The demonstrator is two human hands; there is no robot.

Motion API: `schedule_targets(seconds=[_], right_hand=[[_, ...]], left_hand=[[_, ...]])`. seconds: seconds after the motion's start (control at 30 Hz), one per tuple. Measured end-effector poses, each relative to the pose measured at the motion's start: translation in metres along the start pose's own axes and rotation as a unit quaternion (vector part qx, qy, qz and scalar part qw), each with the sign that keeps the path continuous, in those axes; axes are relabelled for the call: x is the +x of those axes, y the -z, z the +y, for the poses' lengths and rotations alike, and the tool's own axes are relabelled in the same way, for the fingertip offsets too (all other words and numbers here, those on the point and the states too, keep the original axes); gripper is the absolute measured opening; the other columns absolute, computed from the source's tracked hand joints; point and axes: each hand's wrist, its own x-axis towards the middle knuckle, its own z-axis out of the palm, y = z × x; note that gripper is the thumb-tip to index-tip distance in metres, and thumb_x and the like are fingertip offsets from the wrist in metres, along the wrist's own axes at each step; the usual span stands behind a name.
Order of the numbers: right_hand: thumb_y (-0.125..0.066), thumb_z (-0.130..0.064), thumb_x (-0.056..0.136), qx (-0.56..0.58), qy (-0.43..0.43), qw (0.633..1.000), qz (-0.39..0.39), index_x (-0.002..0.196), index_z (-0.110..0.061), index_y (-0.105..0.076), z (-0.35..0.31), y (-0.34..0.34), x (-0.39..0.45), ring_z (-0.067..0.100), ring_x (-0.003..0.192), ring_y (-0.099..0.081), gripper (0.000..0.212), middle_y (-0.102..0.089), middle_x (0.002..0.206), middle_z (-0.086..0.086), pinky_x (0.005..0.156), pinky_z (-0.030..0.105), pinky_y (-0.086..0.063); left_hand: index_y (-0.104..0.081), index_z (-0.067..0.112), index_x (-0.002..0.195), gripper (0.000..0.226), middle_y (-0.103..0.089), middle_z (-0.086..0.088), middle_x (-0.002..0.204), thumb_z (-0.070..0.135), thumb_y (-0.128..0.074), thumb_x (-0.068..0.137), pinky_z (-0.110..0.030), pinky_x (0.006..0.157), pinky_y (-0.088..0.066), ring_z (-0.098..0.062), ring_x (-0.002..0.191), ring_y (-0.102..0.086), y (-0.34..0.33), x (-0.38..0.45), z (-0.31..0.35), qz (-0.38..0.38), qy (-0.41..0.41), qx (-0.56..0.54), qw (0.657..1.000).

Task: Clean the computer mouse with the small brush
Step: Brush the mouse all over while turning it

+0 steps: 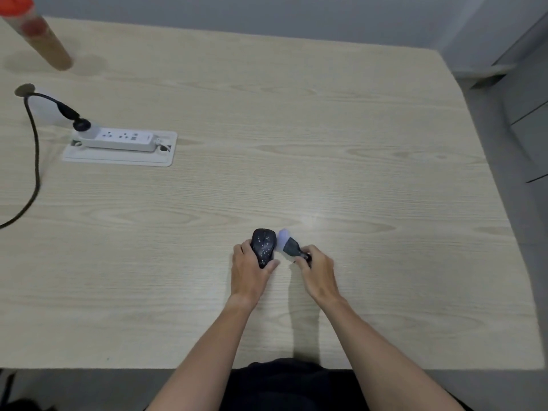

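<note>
Currently: left hand [252,268] wraps black mouse [263,247], white specks on its top, on wooden table [296,143] near front edge. Right hand [318,269] pinches small brush [289,244] handle; pale bristles touch mouse's right side. Power strip [118,139] far left.

Even soft light; glare spot on your table [318,216] just beyond your right fingers [300,261]; brush [285,243] tip motion-blurred; wide-angle edges bowed.

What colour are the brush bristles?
White, with a faint lilac tint, on the brush in the right hand; seen in the head view, the only one.
</note>
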Motion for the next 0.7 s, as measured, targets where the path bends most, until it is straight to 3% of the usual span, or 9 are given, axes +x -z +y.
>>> schedule_targets(seconds=[0.2, 0.47, 0.6, 0.7], right_hand=[[-0.069, -0.017, 0.092, 0.071, 0.028, 0.996, 0.042, 0.091, -0.014, -0.071, -0.018, 0.002, -0.001, 0.004, 0.073, -0.059, 0.004, -0.068, 0.081, -0.004, 0.066, 0.009, -0.042], [-0.072, -0.017, 0.091, 0.163, 0.024, 0.984, 0.072, 0.086, -0.013, -0.071, -0.041, -0.002, -0.010, 0.002, 0.066, -0.060, 0.006, -0.070, 0.077, -0.003, 0.064, 0.009, -0.046], [-0.071, -0.016, 0.090, 0.124, 0.036, 0.991, 0.041, 0.085, -0.009, -0.072, -0.039, -0.003, -0.014, 0.000, 0.063, -0.058, 0.009, -0.070, 0.075, 0.000, 0.062, 0.010, -0.045], [-0.067, -0.021, 0.091, 0.040, 0.042, 0.998, 0.021, 0.084, -0.011, -0.069, -0.037, -0.003, -0.012, 0.007, 0.067, -0.057, 0.012, -0.068, 0.077, 0.000, 0.061, 0.020, -0.043]], left_hand=[[-0.046, 0.010, 0.134, 0.067, -0.047, -0.004, 0.125, 0.035, -0.082, 0.083, -0.024, 0.089, -0.040, -0.015, 0.106, -0.049, 0.005, 0.000, -0.001, 0.000, -0.009, -0.025, 1.000], [-0.049, 0.006, 0.129, 0.056, -0.046, -0.009, 0.125, 0.022, -0.079, 0.084, -0.025, 0.089, -0.037, -0.025, 0.112, -0.050, 0.007, 0.004, 0.006, 0.011, 0.014, -0.032, 0.999], [-0.051, 0.007, 0.115, 0.048, -0.049, -0.006, 0.115, 0.015, -0.080, 0.078, -0.023, 0.082, -0.038, -0.023, 0.103, -0.052, 0.010, 0.002, 0.000, 0.018, 0.010, -0.031, 0.999], [-0.050, 0.008, 0.114, 0.049, -0.048, -0.004, 0.112, 0.016, -0.081, 0.077, -0.023, 0.080, -0.038, -0.018, 0.097, -0.050, 0.014, -0.001, -0.003, 0.016, 0.000, -0.032, 0.999]])
